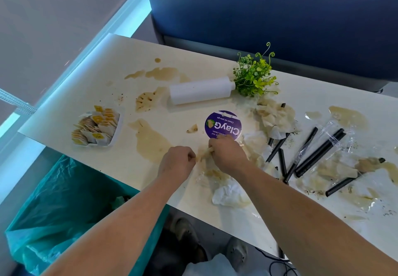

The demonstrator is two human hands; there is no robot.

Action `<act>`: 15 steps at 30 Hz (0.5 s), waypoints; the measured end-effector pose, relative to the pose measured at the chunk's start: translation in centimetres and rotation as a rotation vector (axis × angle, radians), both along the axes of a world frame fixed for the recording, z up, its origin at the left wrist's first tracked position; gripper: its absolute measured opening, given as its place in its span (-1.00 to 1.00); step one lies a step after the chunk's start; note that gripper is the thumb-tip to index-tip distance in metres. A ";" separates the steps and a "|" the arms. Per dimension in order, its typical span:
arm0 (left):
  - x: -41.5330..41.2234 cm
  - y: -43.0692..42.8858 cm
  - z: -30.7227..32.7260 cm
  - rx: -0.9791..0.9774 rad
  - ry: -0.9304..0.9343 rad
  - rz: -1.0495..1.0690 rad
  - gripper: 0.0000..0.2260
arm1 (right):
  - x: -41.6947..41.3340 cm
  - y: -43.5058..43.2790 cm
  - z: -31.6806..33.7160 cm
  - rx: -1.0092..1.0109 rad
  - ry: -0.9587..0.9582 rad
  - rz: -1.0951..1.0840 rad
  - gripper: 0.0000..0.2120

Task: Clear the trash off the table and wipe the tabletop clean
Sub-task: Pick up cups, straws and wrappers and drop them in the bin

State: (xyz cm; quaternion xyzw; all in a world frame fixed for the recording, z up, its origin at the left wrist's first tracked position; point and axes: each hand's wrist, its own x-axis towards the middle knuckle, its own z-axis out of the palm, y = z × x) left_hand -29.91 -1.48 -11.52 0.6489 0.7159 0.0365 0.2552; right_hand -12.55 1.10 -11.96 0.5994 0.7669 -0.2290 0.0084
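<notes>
My right hand is closed on a wet, stained napkin near the table's front edge, just below a round purple sign. My left hand is a fist right beside it, pinching the same napkin's left end. More crumpled napkins lie below and to the upper right. Black straws and clear wrappers are scattered to the right. Brown spills stain the cream tabletop.
A white vase with green and yellow fake flowers lies on its side at the back. A tray of sugar packets sits at the left. A bin with a teal bag stands below the table's left front. A blue seat is behind.
</notes>
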 end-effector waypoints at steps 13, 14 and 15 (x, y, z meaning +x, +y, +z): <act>2.9 1.7 2.7 -0.106 -0.748 0.412 -0.92 | 1.5 -0.2 2.5 0.070 0.439 -0.278 -0.83; 3.3 1.8 3.0 -0.127 -0.804 0.428 -0.94 | 1.8 -0.3 2.7 0.076 0.460 -0.284 -0.86; 3.6 1.9 3.2 -0.145 -0.856 0.447 -0.93 | 2.0 -0.5 2.9 0.078 0.489 -0.289 -0.89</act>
